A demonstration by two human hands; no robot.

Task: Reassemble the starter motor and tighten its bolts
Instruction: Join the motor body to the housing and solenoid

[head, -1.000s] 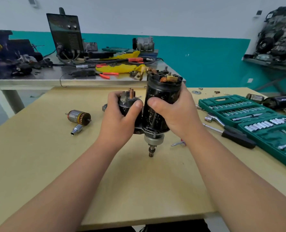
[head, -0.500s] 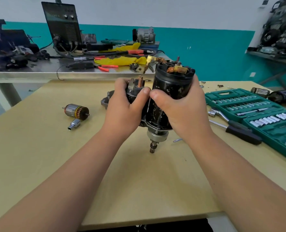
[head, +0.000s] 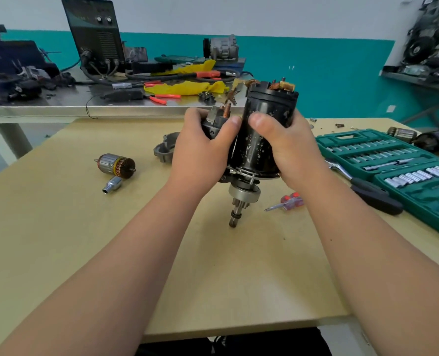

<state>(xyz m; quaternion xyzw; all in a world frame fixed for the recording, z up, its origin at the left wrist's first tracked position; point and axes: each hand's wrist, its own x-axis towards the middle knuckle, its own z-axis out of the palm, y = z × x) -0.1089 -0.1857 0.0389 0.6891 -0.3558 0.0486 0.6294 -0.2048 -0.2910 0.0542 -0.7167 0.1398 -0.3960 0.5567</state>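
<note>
A starter motor (head: 254, 160) stands upright over the table (head: 85, 240), pinion shaft (head: 235, 214) pointing down, with the left hand (head: 200, 160) gripping its solenoid (head: 217, 124) and the right hand (head: 293, 150) wrapped round the black housing (head: 269, 109) alongside.

Black starter motor (head: 262, 140) speckled white, teal socket case (head: 382, 150), red-handled screwdriver (head: 289, 202).

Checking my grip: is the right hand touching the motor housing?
Touching. The head view shows the right hand wrapped round the motor housing, thumb pressed on its front.
</note>
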